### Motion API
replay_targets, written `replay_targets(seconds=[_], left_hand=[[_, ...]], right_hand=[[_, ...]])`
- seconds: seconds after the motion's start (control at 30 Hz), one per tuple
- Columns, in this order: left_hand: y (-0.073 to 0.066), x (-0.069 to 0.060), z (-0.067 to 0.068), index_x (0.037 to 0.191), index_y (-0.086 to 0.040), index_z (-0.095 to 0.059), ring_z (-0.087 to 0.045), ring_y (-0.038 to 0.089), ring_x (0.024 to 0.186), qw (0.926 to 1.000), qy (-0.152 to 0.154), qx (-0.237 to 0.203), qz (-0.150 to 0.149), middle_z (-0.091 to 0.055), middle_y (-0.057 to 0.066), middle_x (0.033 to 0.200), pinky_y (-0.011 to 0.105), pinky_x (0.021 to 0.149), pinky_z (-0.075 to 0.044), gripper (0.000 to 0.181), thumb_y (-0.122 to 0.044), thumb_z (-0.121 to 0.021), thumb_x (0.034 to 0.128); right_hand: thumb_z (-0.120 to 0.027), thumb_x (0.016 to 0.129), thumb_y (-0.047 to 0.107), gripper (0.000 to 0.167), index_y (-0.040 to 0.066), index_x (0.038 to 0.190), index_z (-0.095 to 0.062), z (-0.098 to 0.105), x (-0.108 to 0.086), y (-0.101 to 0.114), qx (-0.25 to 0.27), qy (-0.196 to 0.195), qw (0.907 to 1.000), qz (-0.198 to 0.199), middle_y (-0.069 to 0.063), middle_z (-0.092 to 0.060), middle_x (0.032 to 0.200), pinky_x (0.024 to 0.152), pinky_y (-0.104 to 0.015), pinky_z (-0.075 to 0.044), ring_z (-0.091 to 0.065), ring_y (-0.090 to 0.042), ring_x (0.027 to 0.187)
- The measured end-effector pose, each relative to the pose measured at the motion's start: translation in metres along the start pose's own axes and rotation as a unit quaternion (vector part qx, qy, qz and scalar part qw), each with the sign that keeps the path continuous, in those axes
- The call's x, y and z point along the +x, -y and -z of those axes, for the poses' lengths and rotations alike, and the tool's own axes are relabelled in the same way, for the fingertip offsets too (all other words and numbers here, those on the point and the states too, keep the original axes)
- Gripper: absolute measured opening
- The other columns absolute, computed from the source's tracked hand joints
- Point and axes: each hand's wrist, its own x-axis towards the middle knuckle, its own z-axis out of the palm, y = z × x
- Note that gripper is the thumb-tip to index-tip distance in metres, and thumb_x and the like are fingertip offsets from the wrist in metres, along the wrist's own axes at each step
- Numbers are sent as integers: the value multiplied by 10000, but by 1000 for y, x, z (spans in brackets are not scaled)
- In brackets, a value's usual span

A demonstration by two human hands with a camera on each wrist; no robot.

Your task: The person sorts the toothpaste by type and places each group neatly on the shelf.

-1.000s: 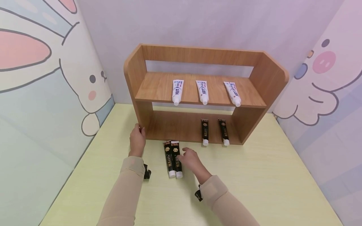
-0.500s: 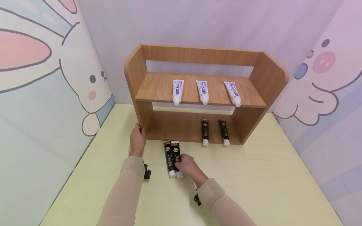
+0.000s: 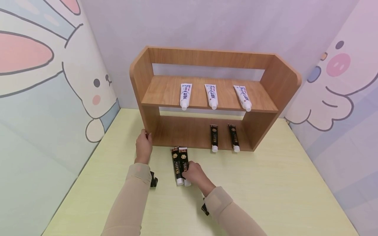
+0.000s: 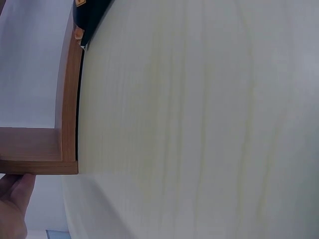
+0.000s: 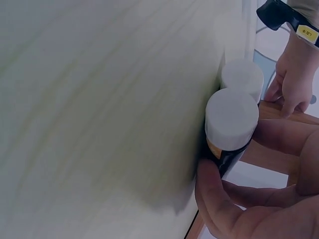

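Observation:
Two black toothpaste tubes with white caps lie side by side on the table before the shelf. My right hand (image 3: 195,173) holds the right-hand black toothpaste tube (image 3: 183,159) by its sides near the cap. In the right wrist view, the thumb and fingers (image 5: 212,186) pinch it just behind the white cap (image 5: 232,117). The other black tube (image 3: 177,165) lies against it on the left. My left hand (image 3: 143,147) touches the outside of the wooden shelf's (image 3: 150,126) left panel at its lower front. In the left wrist view, only part of those fingers (image 4: 22,191) shows.
Three white toothpaste tubes lie on the upper board, the middle one (image 3: 211,96) among them. On the lower board, two black tubes (image 3: 214,137) lie towards the right, caps forward. Cartoon-printed walls (image 3: 88,82) stand at both sides of the pale table (image 3: 280,183).
My right hand has moved slightly down onto the right-hand black tube, and its fingers have closed on the sides. The left hand has stayed at the shelf panel.

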Motion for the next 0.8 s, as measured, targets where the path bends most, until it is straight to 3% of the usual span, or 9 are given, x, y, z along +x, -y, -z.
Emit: replay_targets(seconds=[0.37,0.63,0.8], left_hand=[[0,0,0,1211,15,-490,-594,357,973,9999,-62,97,-49,-588,230,1147,497,805,-523,244,-159,-480,1040],[-1,-1,0,1241,9,-479,-587,360,1011,10000,-10,7,20,-575,228,1196,507,838,-515,253,-142,-490,1037],[-2,-1,0,1245,4,-480,-588,362,1018,10000,-16,-7,35,-575,224,1198,507,845,-513,259,-146,-497,1035]], right_hand=[[-705,819,32,470,-119,1221,-513,-3,2,-2,-19,-35,10000,2,-166,-534,953,672,-397,-507,-532,-267,841],[-728,813,60,399,-91,1132,-542,-1,5,-6,-81,10,9999,78,-131,-570,890,664,-383,-507,-547,-249,801],[-738,802,68,435,-96,1159,-551,1,6,-7,-72,-25,9999,97,-138,-588,931,703,-401,-515,-549,-257,829]])
